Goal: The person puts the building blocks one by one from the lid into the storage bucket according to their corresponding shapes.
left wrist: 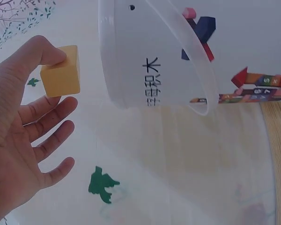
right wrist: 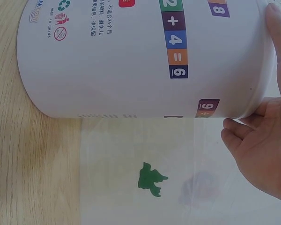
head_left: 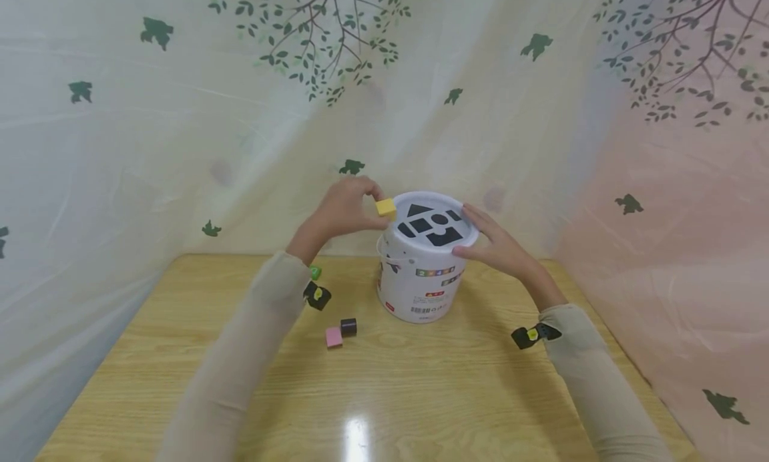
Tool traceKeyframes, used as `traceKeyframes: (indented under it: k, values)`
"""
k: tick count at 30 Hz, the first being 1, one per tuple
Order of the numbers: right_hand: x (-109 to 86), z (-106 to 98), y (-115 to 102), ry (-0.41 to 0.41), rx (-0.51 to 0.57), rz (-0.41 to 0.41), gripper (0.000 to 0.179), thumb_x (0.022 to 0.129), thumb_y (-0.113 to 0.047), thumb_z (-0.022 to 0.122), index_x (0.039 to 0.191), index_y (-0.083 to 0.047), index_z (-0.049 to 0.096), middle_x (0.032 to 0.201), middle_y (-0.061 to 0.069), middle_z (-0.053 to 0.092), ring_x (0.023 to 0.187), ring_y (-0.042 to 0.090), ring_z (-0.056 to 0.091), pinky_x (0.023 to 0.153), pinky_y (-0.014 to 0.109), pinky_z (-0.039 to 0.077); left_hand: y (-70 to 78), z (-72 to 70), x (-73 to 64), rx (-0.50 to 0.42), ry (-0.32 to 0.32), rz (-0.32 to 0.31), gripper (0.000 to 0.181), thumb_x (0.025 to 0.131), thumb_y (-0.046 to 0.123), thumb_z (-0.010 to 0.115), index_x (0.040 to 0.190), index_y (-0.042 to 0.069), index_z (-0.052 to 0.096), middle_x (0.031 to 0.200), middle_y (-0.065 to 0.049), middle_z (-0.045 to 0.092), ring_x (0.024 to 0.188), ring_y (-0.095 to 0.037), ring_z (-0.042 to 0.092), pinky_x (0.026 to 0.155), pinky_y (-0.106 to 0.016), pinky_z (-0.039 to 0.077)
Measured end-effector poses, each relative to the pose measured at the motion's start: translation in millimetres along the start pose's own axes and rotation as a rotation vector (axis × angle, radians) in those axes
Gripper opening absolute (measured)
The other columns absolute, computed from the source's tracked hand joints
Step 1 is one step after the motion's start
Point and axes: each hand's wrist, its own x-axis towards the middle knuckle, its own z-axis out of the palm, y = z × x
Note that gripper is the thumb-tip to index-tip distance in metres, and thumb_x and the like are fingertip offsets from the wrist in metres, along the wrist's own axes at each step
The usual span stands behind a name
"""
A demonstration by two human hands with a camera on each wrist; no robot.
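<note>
A yellow block point(head_left: 385, 208) is pinched between the thumb and index finger of my left hand point(head_left: 347, 207), just off the left edge of the bucket's lid. In the left wrist view the block point(left wrist: 61, 75) looks cube-like, and the other fingers are spread apart. The white bucket point(head_left: 414, 292) stands upright on the table, its lid point(head_left: 429, 215) cut with several dark shaped holes, including a triangle, a square and a circle. My right hand point(head_left: 501, 245) grips the right side of the bucket's rim, thumb towards the front and fingers farther back.
A pink block point(head_left: 334, 337) and a dark block point(head_left: 348, 326) lie side by side on the wooden table point(head_left: 420, 388), left of the bucket. Farther back is a green block point(head_left: 315, 272), partly behind my left wrist. A patterned curtain point(head_left: 270, 141) hangs behind the table.
</note>
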Motion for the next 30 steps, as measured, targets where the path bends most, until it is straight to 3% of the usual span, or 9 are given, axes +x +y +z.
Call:
traceKeyframes:
  k: [6, 13, 19, 26, 30]
  values:
    - [0.2, -0.7, 0.3, 0.002, 0.001, -0.002, 0.098, 0.088, -0.046, 0.077, 0.164, -0.024, 0.019, 0.173, 0.003, 0.01, 0.159, 0.034, 0.007, 0.122, 0.068, 0.011, 16.6, 8.8, 12.8, 0.053, -0.003, -0.007, 0.04, 0.08, 0.035, 0.083, 0.107, 0.01, 0.069, 0.117, -0.006, 0.068, 0.111, -0.024, 0.054, 0.098, -0.043, 0.048]
    - [-0.7, -0.5, -0.4, -0.001, 0.009, 0.009, 0.1, 0.087, -0.048, 0.077, 0.164, -0.025, 0.018, 0.173, 0.001, 0.009, 0.16, 0.033, 0.007, 0.122, 0.068, 0.011, 29.7, 28.9, 24.5, 0.136, -0.014, -0.037, 0.044, 0.078, 0.042, 0.083, 0.108, 0.012, 0.069, 0.124, -0.004, 0.064, 0.118, -0.024, 0.051, 0.105, -0.046, 0.043]
    - [0.6, 0.6, 0.9, 0.001, 0.007, 0.0, 0.1, 0.087, -0.048, 0.076, 0.164, -0.024, 0.018, 0.173, 0.002, 0.01, 0.159, 0.033, 0.008, 0.123, 0.066, 0.013, 35.1, 40.8, 31.0, 0.222, 0.002, -0.04, 0.048, 0.079, 0.046, 0.081, 0.112, 0.013, 0.068, 0.124, -0.004, 0.063, 0.12, -0.025, 0.049, 0.107, -0.047, 0.041]
    - [1.1, 0.1, 1.4, -0.002, -0.005, -0.001, 0.1, 0.087, -0.05, 0.076, 0.164, -0.025, 0.017, 0.173, 0.002, 0.01, 0.159, 0.034, 0.009, 0.122, 0.068, 0.013, 36.8, 51.6, 34.8, 0.252, 0.011, -0.072, 0.047, 0.081, 0.049, 0.079, 0.111, 0.015, 0.066, 0.125, -0.004, 0.059, 0.122, -0.025, 0.045, 0.107, -0.045, 0.04]
    - [0.3, 0.0, 1.5, -0.005, -0.006, 0.004, 0.099, 0.088, -0.05, 0.075, 0.164, -0.026, 0.017, 0.173, 0.002, 0.009, 0.159, 0.034, 0.009, 0.122, 0.068, 0.013, 36.4, 58.7, 34.9, 0.292, 0.026, -0.057, 0.046, 0.082, 0.05, 0.078, 0.111, 0.016, 0.065, 0.124, -0.004, 0.057, 0.122, -0.025, 0.043, 0.107, -0.045, 0.04]
